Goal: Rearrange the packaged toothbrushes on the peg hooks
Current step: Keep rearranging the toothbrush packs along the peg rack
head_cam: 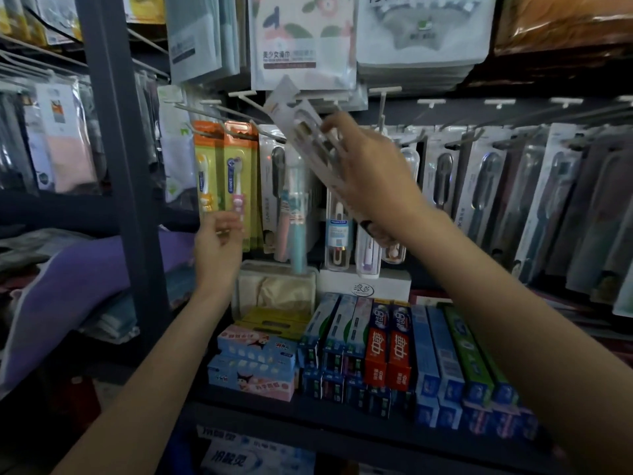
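My right hand [370,173] grips a white-carded toothbrush pack [301,125], tilted with its top end up and left, close to a bare peg hook [253,104]. My left hand [219,248] is raised below the orange and yellow children's toothbrush packs [236,173] that hang on the left pegs; its fingertips touch the bottom edge of the pink-brush pack. More packaged toothbrushes [486,186] hang in rows on the pegs to the right. A teal toothbrush pack [296,214] hangs in the middle.
Toothpaste boxes [387,347] fill the shelf below the pegs. A dark steel upright [116,173] stands at the left, with folded cloth [85,279] beyond it. Bagged towels [301,42] hang above the hooks.
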Tool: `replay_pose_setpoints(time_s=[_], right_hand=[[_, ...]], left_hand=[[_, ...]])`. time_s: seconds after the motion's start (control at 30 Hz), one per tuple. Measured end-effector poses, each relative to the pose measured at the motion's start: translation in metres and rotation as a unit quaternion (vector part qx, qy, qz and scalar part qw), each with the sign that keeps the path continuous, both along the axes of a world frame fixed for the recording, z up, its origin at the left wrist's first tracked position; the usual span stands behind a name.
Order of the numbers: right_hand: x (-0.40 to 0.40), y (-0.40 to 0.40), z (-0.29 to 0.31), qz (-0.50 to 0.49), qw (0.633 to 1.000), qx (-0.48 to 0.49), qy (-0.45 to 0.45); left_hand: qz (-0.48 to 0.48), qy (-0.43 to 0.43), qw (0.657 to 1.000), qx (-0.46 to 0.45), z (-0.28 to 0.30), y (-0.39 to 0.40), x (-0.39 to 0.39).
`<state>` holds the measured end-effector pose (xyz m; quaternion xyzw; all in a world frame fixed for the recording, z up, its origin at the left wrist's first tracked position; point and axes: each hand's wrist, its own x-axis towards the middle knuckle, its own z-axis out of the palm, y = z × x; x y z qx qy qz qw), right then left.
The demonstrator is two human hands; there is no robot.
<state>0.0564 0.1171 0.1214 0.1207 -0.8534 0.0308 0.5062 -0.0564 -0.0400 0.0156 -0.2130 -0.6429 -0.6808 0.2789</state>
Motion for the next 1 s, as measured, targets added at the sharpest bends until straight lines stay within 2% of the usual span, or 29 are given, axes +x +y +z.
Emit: replay_pose_setpoints(time_s=[0.1,0.2,0.3,0.4,0.57,0.7,0.83,0.9,1.0], right_hand=[[0.026,0.044,-0.028,0.037,0.994,-0.083,-0.067],[0.044,0.092,-0.059,0.018,0.975,-0.194,-0.105],[0.054,0.135,-0.076,-0.011,0.943,-0.320,-0.096],[0.057,0.162,-0.078,-0.029,0.903,-0.423,-0.066],[0.044,0.170,-0.058,-0.033,0.880,-0.474,-0.027],[0.029,0.173,-0.042,-0.043,0.878,-0.478,0.005],[0.015,0.175,-0.042,-0.037,0.835,-0.546,0.052],[0.009,0.177,-0.046,-0.026,0.818,-0.573,0.039],[0.012,0.179,-0.056,-0.013,0.807,-0.590,-0.030]], left_hand=[[-0.010,0.028,0.999,-0.027,0.005,0.021,0.011],[-0.033,0.072,0.994,-0.069,0.013,0.053,0.025],[-0.069,0.111,0.986,-0.106,0.019,0.087,0.039],[-0.036,0.161,0.972,-0.166,0.019,0.120,0.047],[-0.043,0.120,0.975,-0.183,0.017,0.150,0.041],[-0.043,0.108,0.978,-0.174,0.014,0.160,0.035],[-0.006,0.110,0.972,-0.207,0.003,0.167,0.032],[-0.006,0.118,0.971,-0.207,-0.002,0.167,0.029],[0.007,0.125,0.970,-0.208,-0.007,0.164,0.024]])
